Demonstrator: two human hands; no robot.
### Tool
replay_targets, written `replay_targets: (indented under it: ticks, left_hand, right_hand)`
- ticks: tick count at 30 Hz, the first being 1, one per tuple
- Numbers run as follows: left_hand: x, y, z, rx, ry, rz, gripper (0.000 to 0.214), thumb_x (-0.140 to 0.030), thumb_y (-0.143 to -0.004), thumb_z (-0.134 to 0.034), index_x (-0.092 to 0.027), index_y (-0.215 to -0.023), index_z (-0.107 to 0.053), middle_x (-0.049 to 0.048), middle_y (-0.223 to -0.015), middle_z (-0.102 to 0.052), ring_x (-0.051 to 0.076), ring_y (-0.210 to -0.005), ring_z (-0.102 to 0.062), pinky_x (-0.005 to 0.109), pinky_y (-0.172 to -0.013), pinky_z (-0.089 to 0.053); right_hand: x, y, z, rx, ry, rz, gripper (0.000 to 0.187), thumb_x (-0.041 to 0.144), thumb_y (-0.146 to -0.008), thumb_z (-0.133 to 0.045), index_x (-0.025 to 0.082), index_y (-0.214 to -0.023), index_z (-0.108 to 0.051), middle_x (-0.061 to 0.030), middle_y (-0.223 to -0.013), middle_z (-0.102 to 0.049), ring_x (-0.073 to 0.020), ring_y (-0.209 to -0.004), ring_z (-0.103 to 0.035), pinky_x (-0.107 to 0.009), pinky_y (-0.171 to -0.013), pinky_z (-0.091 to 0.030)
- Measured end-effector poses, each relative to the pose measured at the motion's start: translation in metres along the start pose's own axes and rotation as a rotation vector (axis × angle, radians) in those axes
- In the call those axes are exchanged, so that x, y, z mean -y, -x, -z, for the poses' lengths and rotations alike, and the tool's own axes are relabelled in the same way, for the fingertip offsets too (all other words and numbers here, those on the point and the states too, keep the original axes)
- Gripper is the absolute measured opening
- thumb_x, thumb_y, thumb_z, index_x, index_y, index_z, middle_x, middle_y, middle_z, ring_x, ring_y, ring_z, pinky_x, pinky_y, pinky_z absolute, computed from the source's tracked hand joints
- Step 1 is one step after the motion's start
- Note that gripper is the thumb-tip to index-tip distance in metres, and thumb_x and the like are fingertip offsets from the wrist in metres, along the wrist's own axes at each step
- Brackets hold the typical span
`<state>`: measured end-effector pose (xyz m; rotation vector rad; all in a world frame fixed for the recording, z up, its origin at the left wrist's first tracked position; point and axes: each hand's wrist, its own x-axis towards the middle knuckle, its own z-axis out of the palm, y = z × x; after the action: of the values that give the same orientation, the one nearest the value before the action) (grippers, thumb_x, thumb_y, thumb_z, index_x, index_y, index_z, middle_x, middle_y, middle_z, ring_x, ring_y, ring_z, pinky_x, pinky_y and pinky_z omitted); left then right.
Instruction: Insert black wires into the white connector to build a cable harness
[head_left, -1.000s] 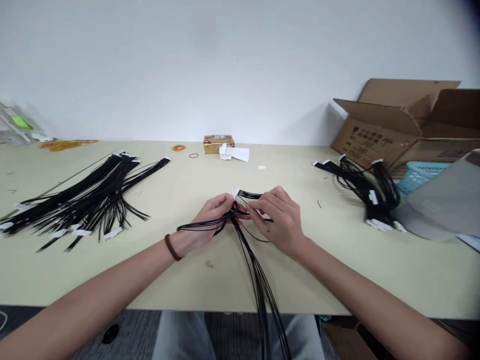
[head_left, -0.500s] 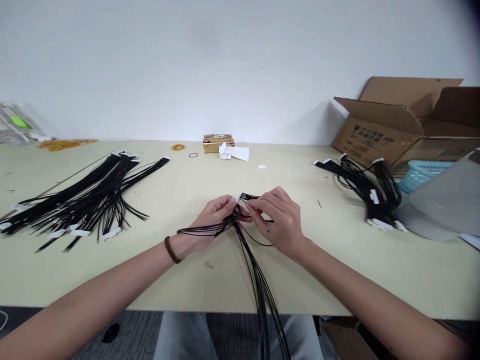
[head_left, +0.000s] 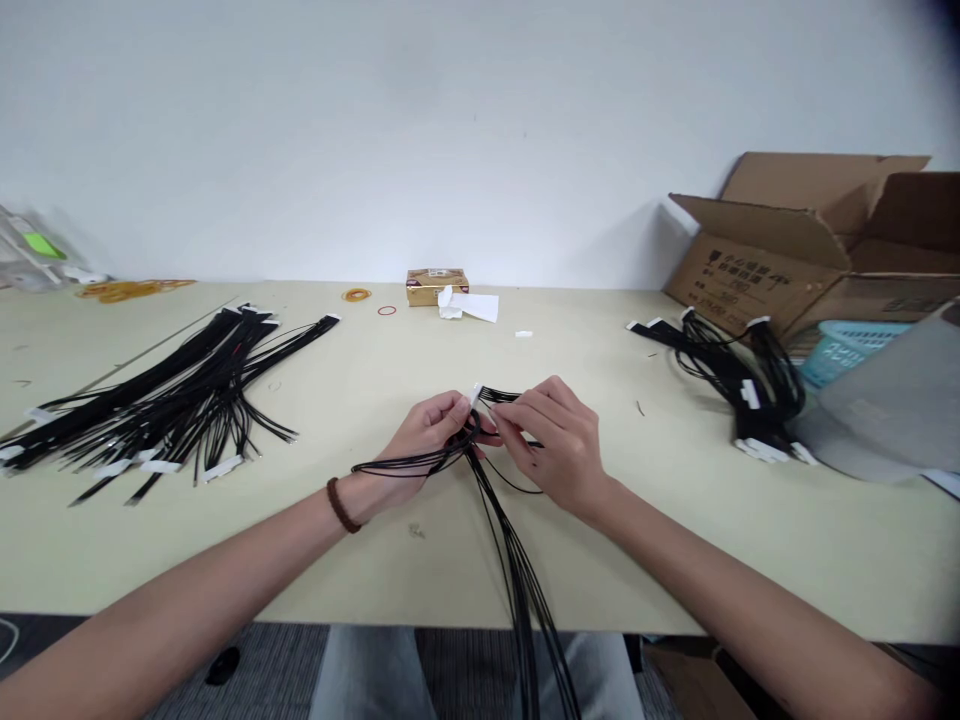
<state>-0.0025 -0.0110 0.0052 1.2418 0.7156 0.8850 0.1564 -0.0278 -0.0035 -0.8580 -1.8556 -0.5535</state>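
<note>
1. Your left hand point(head_left: 427, 440) clamps a white connector point(head_left: 475, 394) and looped black cable bundle point(head_left: 523, 600) between thumb and fingers, above the table point(head_left: 405, 585).
2. Your right hand point(head_left: 559, 445), thumb and forefinger pinched together, grips thin black wires point(head_left: 501, 395) beside the connector; exactly which strand is too small to tell.
3. Piled cables point(head_left: 202, 385) lie left; looped bundles point(head_left: 772, 385) rest near a cardboard box point(head_left: 750, 275).
</note>
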Motion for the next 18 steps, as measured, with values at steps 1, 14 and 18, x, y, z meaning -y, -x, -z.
replay_targets:
  ticks: [1, 14, 18]
  left_hand:
    - [0.0001, 0.0001, -0.0002, -0.003, -0.003, -0.007, 0.027, -0.039, -0.081, -0.054, -0.014, -0.072, -0.056, 0.0048, -0.08, -0.064, 0.011, -0.064, -0.057, 0.024, -0.06, -0.046]
    - [0.0014, 0.0011, -0.0021, -0.029, -0.002, -0.019, 0.025, -0.037, -0.082, -0.053, -0.013, -0.071, -0.055, 0.0059, -0.082, -0.066, 0.013, -0.067, -0.061, 0.024, -0.059, -0.047]
    - [0.0016, 0.0014, -0.0024, -0.026, -0.003, -0.028, 0.026, -0.037, -0.082, -0.052, -0.013, -0.075, -0.057, 0.0063, -0.082, -0.066, 0.015, -0.069, -0.062, 0.025, -0.06, -0.047]
  right_hand:
    - [0.0002, -0.0002, 0.0001, -0.002, 0.002, -0.002, 0.012, 0.011, -0.078, -0.058, 0.018, -0.068, -0.058, 0.0022, -0.056, -0.057, -0.0104, -0.059, -0.042, -0.024, -0.052, -0.034]
    - [0.0003, 0.0006, -0.001, -0.009, -0.012, -0.01, 0.012, 0.01, -0.077, -0.058, 0.018, -0.068, -0.057, 0.0022, -0.057, -0.056, -0.0102, -0.059, -0.039, -0.023, -0.052, -0.034]
    - [0.0007, 0.0011, -0.0014, -0.017, -0.012, -0.02, 0.012, 0.011, -0.077, -0.058, 0.019, -0.067, -0.056, 0.0025, -0.055, -0.054, -0.0105, -0.059, -0.038, -0.023, -0.052, -0.034]
